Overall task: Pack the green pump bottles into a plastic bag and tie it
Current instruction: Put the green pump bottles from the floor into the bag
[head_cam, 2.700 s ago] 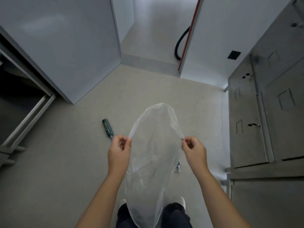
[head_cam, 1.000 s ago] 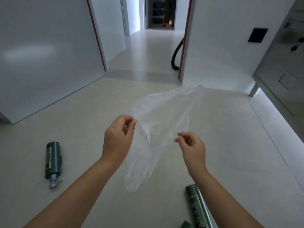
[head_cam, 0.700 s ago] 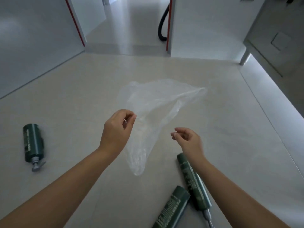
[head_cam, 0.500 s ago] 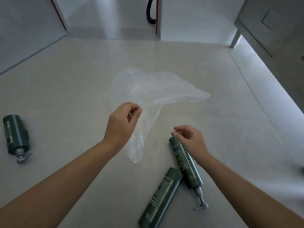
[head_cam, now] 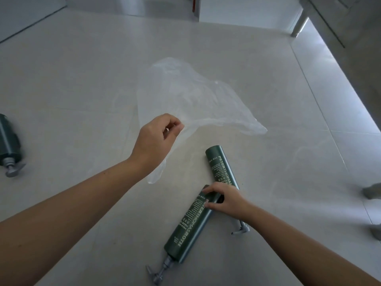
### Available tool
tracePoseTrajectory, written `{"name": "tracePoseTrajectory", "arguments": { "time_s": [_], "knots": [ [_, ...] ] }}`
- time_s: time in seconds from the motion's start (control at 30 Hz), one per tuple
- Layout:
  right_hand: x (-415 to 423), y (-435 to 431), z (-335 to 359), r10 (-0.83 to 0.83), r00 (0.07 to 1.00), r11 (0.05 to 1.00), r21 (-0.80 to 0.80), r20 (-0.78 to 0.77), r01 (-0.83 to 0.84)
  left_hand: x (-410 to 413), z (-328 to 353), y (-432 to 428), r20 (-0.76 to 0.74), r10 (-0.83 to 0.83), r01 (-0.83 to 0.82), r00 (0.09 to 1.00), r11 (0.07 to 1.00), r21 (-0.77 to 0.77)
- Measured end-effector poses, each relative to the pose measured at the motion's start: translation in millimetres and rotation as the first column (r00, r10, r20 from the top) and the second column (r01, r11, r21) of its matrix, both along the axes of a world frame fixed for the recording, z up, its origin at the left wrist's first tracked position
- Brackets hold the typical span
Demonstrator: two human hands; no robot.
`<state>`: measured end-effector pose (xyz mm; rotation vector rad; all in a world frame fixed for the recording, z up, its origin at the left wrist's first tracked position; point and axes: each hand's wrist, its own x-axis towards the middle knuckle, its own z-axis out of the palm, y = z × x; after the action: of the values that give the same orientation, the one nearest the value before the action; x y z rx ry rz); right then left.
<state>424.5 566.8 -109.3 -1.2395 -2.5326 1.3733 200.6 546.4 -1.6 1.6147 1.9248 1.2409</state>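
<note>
My left hand point(head_cam: 155, 140) pinches the rim of a clear plastic bag point(head_cam: 191, 98), which billows out above the pale floor. Two tall green pump bottles lie on the floor below it. My right hand point(head_cam: 225, 200) wraps its fingers around the base end of the nearer bottle point(head_cam: 190, 225), whose grey pump points toward me. The second bottle point(head_cam: 219, 166) lies just behind my right hand, partly covered by it, its pump showing by my wrist. A shorter green pump bottle point(head_cam: 8, 141) lies on its side at the far left edge.
A grey metal cabinet on legs point(head_cam: 296, 25) stands at the upper right, with a bright strip of floor beneath it. White wall panels point(head_cam: 237, 11) and a doorway bound the far side. A grey shape point(head_cam: 373, 190) shows at the right edge.
My right hand has let go of the bag and dropped onto the nearer green bottle. The view has tilted down and closer to the floor. My left hand still holds the bag.
</note>
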Motion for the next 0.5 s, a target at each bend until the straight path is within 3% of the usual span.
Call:
{"name": "tracePoseTrajectory", "arguments": {
  "time_s": [0.2, 0.3, 0.5],
  "knots": [
    [-5, 2, -9, 0.19, 0.981, 0.98, 0.048, 0.044, -0.192, -5, -4, -5, 0.009, 0.005, -0.005, 1.0, 1.0, -0.009],
    [-2, 1, -14, 0.271, 0.952, 0.96, 0.03, 0.143, -0.278, -6, -4, -6, 0.021, 0.008, -0.008, 1.0, 1.0, -0.011],
    [10, -4, -21, 0.355, 0.904, 0.926, 0.041, 0.238, -0.375, -3, -4, -8, 0.01, -0.007, 0.007, 1.0, 1.0, -0.004]
  ]
}}
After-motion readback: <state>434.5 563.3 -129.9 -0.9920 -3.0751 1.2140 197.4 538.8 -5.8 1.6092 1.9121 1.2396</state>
